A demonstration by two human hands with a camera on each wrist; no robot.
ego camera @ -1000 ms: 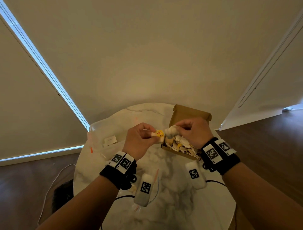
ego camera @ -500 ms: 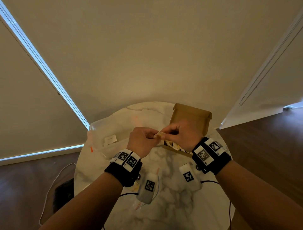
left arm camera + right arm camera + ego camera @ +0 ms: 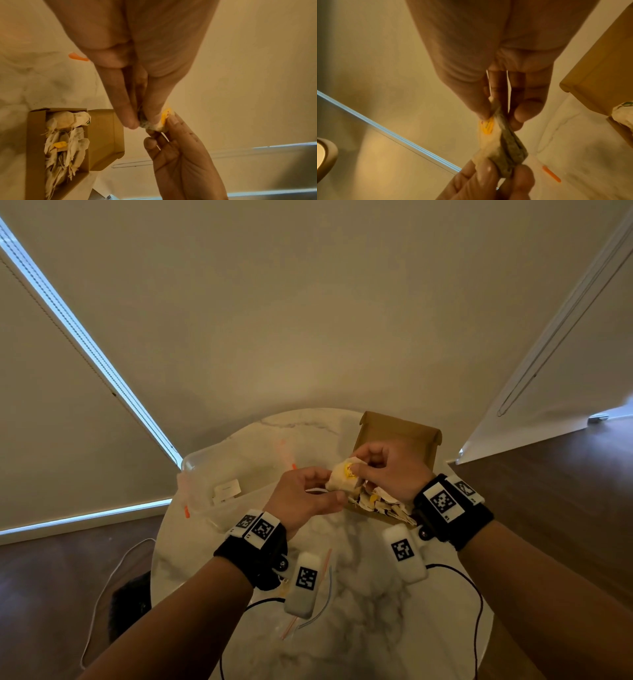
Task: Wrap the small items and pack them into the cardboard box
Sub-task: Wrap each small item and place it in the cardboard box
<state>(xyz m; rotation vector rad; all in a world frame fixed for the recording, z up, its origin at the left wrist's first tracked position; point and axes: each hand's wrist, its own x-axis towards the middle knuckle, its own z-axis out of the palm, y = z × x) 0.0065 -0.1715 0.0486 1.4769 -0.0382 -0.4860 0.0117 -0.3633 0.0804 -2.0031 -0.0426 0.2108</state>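
Both hands pinch one tea bag above the table.
L hand (image 3: 301,498) & R hand (image 3: 387,470) each clamped on tea bag (image 3: 344,479) w/ yellow tag, held just beside open cardboard box (image 3: 400,436), which holds more bags.

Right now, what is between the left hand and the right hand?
One tea bag with a yellow tag, pinched by left hand and right hand; the right wrist view shows it best.
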